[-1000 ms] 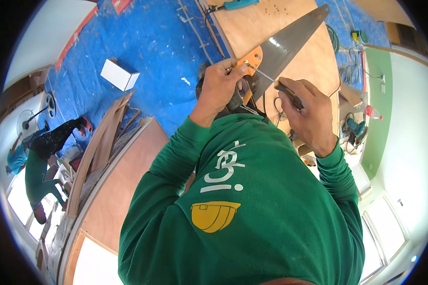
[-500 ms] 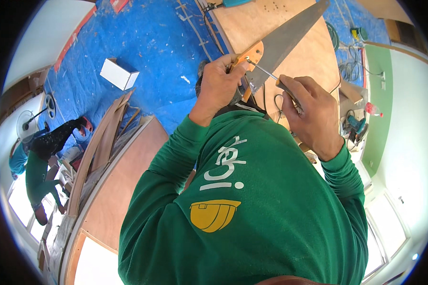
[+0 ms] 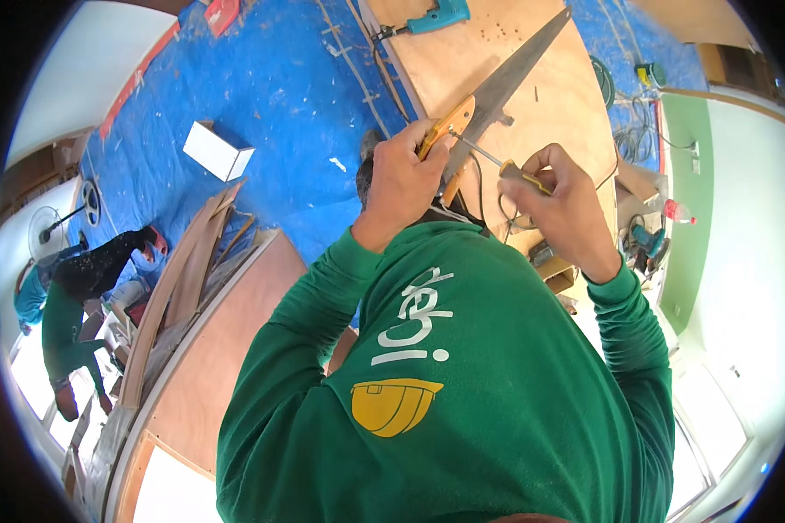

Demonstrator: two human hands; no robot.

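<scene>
A handsaw [image 3: 513, 84] with an orange-yellow handle points away to the upper right, its long grey blade seen at a steep slant. Its handle is gripped by my left hand [image 3: 401, 179], thumb and fingers closed about it. A screwdriver [image 3: 523, 177] with a dark and yellow grip runs from my right hand [image 3: 571, 209] to the saw's handle. Its shaft tip meets the handle beside my left thumb. My right thumb lies slightly blurred along the screwdriver's grip, with the other fingers curled up beside it.
Beyond the saw lies a plywood panel [image 3: 549, 122] with a teal power drill [image 3: 436, 17]. Blue sheeting [image 3: 296, 96] covers the floor, with a white box [image 3: 218, 150] on it. Wood strips [image 3: 187, 253] lie at left near a bending co-worker [image 3: 78, 296]. A teal power tool [image 3: 647, 235] sits at right.
The saw has rolled, so its blade looks narrower and its tip sits further left. My right fingers have shifted on the screwdriver's grip, showing more of it. The drill shows more fully.
</scene>
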